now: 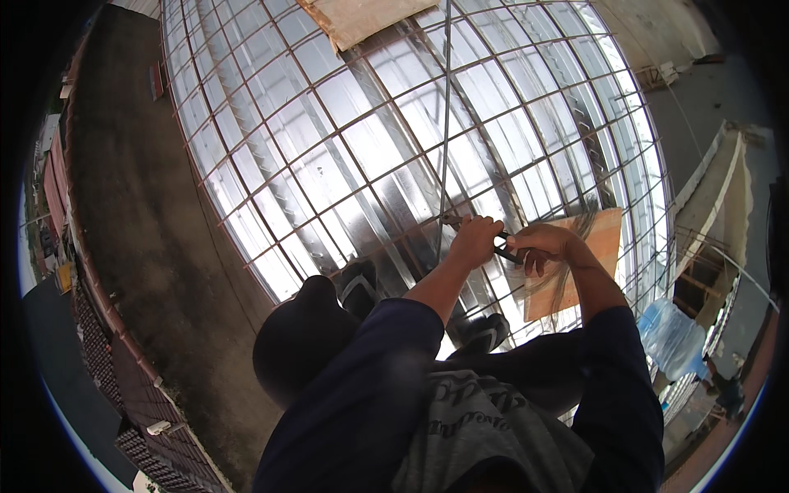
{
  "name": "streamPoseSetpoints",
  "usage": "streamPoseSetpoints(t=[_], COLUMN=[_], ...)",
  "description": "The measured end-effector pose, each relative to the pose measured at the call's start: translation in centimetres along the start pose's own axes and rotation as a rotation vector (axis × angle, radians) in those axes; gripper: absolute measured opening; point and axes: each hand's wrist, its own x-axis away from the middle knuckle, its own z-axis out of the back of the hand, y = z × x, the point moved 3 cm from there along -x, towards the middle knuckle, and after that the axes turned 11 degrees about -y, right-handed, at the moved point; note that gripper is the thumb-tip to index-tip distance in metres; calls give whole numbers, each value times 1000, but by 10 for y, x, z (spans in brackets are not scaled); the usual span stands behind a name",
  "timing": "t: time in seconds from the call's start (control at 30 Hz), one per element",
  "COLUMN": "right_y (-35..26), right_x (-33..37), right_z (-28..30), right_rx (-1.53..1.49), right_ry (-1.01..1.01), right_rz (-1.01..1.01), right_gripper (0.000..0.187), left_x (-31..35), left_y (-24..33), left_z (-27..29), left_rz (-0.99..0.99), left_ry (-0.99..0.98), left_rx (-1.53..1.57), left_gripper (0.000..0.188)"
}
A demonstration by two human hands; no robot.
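Observation:
Dark pincers (508, 255) lie slantwise between my hands, with their jaws at a crossing of the steel rebar mesh (316, 85). My left hand (477, 237) is wrapped round them close to the jaws. Toward the handle ends, my right hand (544, 245) has its fingers curled at the tool. Just beyond the jaws, a long straight rod (446, 107) runs away from me. Beside my right hand, an orange-brown wooden board (608, 246) lies on the mesh, with a bundle of thin tie wires (563, 278) across it.
Shiny corrugated metal decking (345, 90) lies under the mesh. Another plywood piece (366, 18) rests at the far end. Dark concrete (123, 164) borders the left side. A clear blue water jug (670, 337) stands at the right. My dark shoes (485, 333) are on the mesh.

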Motion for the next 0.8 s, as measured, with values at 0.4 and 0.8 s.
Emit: streamPoseSetpoints(t=[0.4, 0.8], right_y=[-24, 6], right_x=[-1, -15], right_z=[-77, -12], right_rx=[1005, 72], right_ry=[572, 148], right_rz=[329, -203], right_gripper=[28, 34], left_x=[-50, -27], left_y=[-7, 8], left_z=[16, 23], left_rz=[168, 158], left_ry=[-544, -615], left_rx=[177, -77], left_gripper=[27, 46])
